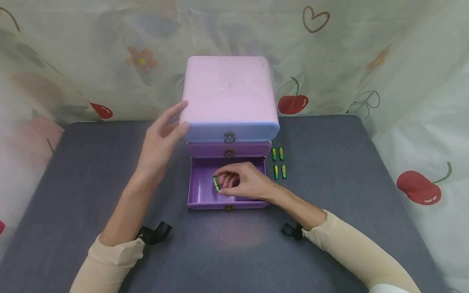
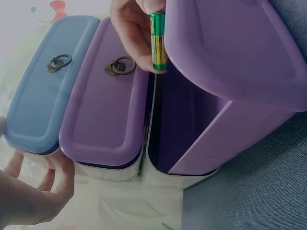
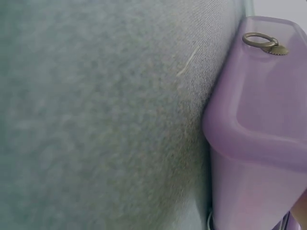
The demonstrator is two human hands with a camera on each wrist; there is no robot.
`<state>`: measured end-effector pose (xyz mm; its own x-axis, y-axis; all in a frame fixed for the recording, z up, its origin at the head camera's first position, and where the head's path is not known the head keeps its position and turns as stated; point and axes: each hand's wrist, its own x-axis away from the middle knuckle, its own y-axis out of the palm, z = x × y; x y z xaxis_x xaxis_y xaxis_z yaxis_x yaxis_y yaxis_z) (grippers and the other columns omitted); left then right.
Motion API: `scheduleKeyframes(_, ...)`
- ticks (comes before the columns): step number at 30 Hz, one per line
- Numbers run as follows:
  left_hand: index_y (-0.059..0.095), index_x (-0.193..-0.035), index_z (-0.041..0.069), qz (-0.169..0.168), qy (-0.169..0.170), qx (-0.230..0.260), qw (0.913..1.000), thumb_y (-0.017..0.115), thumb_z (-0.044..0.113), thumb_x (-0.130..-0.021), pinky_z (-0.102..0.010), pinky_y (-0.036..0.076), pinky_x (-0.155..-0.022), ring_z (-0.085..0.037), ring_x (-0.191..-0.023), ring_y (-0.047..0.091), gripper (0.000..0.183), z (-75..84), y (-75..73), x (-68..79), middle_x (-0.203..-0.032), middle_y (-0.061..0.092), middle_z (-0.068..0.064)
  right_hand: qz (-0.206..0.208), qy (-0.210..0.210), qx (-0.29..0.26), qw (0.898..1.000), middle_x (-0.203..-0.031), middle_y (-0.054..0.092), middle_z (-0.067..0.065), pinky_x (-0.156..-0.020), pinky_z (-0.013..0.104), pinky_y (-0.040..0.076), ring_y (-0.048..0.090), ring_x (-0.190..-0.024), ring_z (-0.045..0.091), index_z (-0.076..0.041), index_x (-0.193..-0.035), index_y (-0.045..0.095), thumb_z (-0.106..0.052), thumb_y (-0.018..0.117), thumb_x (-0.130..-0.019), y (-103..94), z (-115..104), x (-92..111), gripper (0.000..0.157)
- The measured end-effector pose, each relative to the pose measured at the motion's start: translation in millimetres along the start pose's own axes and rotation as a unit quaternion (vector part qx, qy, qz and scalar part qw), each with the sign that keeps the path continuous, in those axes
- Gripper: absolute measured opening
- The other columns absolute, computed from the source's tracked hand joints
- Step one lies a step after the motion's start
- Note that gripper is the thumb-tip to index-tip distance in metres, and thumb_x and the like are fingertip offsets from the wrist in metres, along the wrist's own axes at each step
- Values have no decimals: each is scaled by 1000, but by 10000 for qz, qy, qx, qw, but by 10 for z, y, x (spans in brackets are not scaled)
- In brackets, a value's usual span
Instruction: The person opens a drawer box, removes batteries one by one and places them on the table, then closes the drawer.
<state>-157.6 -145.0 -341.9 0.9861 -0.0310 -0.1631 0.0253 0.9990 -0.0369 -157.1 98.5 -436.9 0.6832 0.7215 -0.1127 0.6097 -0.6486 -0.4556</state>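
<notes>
A small drawer cabinet (image 1: 229, 89) with a pink top stands at the back of the table. Its bottom purple drawer (image 1: 199, 195) is pulled out, while the blue and middle purple drawers are closed. My right hand (image 1: 250, 179) is over the pulled-out drawer and pinches a green and yellow battery (image 1: 216, 184) between thumb and fingertips. The left wrist view shows this battery (image 2: 158, 43) upright by the drawer front. My left hand (image 1: 155, 142) rests its fingers against the cabinet's left side. In the right wrist view, the drawer front (image 3: 273, 100) hides most of the right hand.
Several more batteries (image 1: 276, 171) lie in pairs on the dark grey table (image 1: 329, 171), just right of the drawer. Ring pulls (image 1: 229, 137) hang on the drawer fronts. A patterned curtain (image 1: 227, 28) surrounds the back and sides. Black straps (image 1: 155, 234) are on both wrists.
</notes>
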Motion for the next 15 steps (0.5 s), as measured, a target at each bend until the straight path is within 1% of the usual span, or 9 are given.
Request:
scheduleKeyframes(8, 54, -144, 22, -10, 3, 100, 9999, 67, 23, -96, -46, 33, -111, -26, -133, 46, 50, 1, 0, -5, -150, 46, 4, 254, -84, 84, 9996, -90, 68, -5, -72, 29, 56, 64, -80, 10, -8, -118, 68, -12, 83, -81, -93, 0, 147, 40)
scheduleKeyframes(11, 54, -144, 22, -17, 8, 118, 9999, 67, 23, -96, -45, 34, -111, -27, -133, 46, 49, -4, 0, -7, -150, 46, 4, 345, -137, 54, 9993, -90, 68, -2, -72, 32, 56, 64, -80, 12, -8, -118, 68, -11, 83, -81, -133, -6, 211, 41)
scheduleKeyframes(15, 55, -144, 22, 3, -6, 97, 10000, 67, 23, -96, -43, 36, -109, -26, -132, 47, 49, -5, -3, -7, -150, 46, 4, 442, -103, 103, 9989, -91, 68, -2, -72, 33, 56, 64, -80, 13, -9, -119, 68, -12, 83, -81, -180, 6, 292, 41)
